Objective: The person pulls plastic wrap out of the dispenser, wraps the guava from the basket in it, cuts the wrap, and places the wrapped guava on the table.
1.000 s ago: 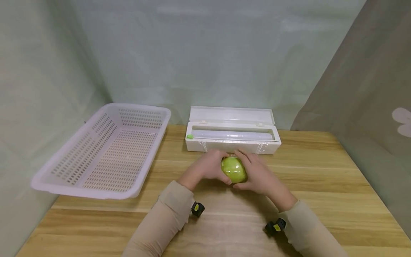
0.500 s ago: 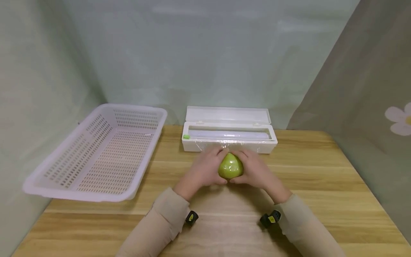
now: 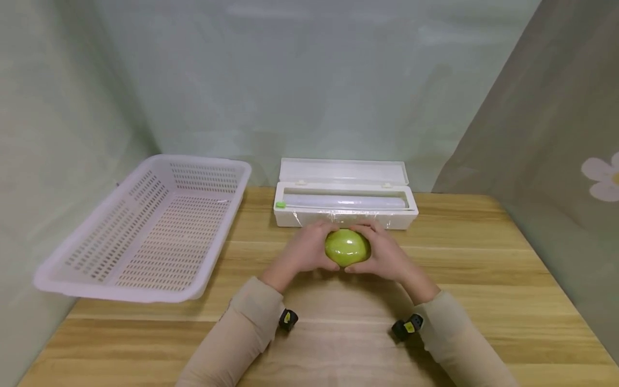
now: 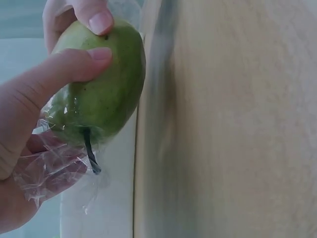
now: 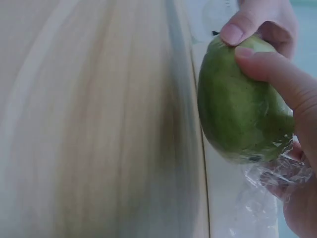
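Three sides of the wood-grain table (image 3: 488, 301) are bounded by pale grey-green sheeting (image 3: 309, 80), with a browner section at right bearing a white flower print (image 3: 599, 180). The tabletop shows light and dark lengthwise bands. At left stands a white slotted basket (image 3: 43, 277); at the back, near the middle, a white box (image 3: 285, 219) with its lid (image 3: 343, 171) raised contains a roll of film (image 3: 343, 201).

The green pear (image 3: 346, 247) is held between the two hands, just in front of the box. It lies on its side, rounded and yellow-green, with glossy highlights and small dark specks. Its dark stem (image 4: 90, 151) points toward the left hand (image 3: 309, 250), its blossom end toward the right hand (image 3: 387, 253). Clear plastic film (image 4: 47, 171) clings to the skin and gathers in loose wrinkles at both ends. Each hand grips one end, thumb pressed on the near side and fingers curved behind; the two thumb tips lie close together. Whether the pear touches the table cannot be told.
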The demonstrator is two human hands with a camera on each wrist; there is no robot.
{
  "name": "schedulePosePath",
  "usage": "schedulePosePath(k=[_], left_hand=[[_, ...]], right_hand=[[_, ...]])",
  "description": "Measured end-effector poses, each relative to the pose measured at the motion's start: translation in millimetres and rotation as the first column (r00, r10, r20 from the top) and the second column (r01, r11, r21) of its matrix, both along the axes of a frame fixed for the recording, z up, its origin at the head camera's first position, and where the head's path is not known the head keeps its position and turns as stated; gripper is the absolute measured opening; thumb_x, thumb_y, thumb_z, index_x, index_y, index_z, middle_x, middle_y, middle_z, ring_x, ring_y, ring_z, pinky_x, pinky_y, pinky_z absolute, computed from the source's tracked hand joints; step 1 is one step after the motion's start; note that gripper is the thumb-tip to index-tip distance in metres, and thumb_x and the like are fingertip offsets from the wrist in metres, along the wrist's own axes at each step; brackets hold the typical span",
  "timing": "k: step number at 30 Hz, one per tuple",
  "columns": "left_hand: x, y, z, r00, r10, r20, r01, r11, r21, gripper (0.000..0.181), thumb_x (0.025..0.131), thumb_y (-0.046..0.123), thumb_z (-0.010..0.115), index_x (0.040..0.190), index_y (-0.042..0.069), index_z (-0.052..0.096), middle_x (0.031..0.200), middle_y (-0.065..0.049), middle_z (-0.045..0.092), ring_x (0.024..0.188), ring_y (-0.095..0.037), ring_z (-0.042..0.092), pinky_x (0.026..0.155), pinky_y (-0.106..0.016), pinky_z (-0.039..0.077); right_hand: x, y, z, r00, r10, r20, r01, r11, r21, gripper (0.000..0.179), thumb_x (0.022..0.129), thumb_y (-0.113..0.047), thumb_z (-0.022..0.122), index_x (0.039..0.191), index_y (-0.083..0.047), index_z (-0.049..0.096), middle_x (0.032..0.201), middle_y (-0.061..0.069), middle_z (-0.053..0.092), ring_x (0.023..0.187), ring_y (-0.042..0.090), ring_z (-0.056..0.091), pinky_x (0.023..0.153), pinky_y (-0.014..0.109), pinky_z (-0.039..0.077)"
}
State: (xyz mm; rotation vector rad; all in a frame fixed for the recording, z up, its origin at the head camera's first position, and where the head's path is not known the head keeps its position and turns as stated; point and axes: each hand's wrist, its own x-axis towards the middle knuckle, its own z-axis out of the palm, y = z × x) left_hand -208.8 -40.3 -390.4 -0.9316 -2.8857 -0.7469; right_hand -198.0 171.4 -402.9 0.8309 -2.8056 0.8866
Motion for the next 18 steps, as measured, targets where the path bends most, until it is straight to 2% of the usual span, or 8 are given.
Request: schedulePosePath(k=[6,13,18], left_hand=[[0.1,-2.9,1.2,0.999,-0.008,0.031,0.008,1.000,0.026,0.082,0.055,0.036,0.089,0.125,0.006,0.058,0.120,-0.006,0.062,0.107,-0.020,0.058,0.093,-0.033,0.049],[2.7,-2.6,6.5,0.997,-0.018,0.080,0.015,0.999,0.041,0.081,0.055,0.037,0.089,0.123,0.004,0.060,0.116,-0.008,0.064,0.104,-0.020,0.060,0.091,-0.034,0.050],[3.9,-4.4,3.3,0.993,-0.022,0.117,0.016,0.998,0.053,0.081,0.056,0.040,0.089,0.124,0.005,0.061,0.114,-0.005,0.067,0.099,-0.015,0.061,0.087,-0.030,0.050]], right_hand=[[2.4,1.6,-0.4,1.000,-0.016,0.016,0.016,1.000,-0.013,0.091,0.060,-0.047,0.086,0.135,-0.012,0.049,0.124,0.007,0.051,0.107,0.022,0.054,0.091,0.044,0.049],[3.9,5.9,-2.9,1.000,-0.010,-0.001,0.010,0.998,-0.055,0.084,0.058,-0.047,0.087,0.125,-0.009,0.053,0.120,0.006,0.057,0.106,0.020,0.055,0.088,0.041,0.048],[4.8,6.6,-4.9,1.000,-0.009,0.011,0.010,0.998,-0.055,0.082,0.057,-0.048,0.086,0.123,-0.010,0.057,0.115,0.003,0.060,0.103,0.018,0.056,0.086,0.038,0.048]])
